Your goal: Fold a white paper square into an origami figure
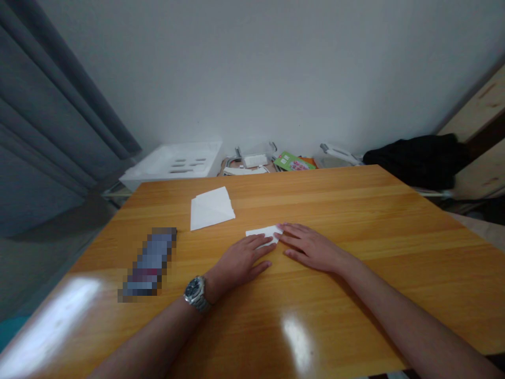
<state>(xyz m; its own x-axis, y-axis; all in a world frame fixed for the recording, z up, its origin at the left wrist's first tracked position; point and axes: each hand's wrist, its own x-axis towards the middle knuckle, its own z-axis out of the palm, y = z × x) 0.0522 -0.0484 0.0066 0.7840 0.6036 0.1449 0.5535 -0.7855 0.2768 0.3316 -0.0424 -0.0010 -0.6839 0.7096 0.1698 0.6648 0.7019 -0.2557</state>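
One glossy wood-grained desk (366, 300) spreads before us in the head view, with a pale wall (268, 68) beyond its far edge, a grey curtain (51, 116) past the far left corner and black cloth (414, 160) past the far right one. White sheets (213, 208) lie towards the far left corner; a pixelated object (150, 263) sits near the left edge. Between the far and near edges, around the middle, we see a small white folded paper (258, 231), narrow and flat. Our left hand (246, 258), unclenched, rests its fingers over the paper's near side; our right hand (307, 246), fingers spread, touches its right end.
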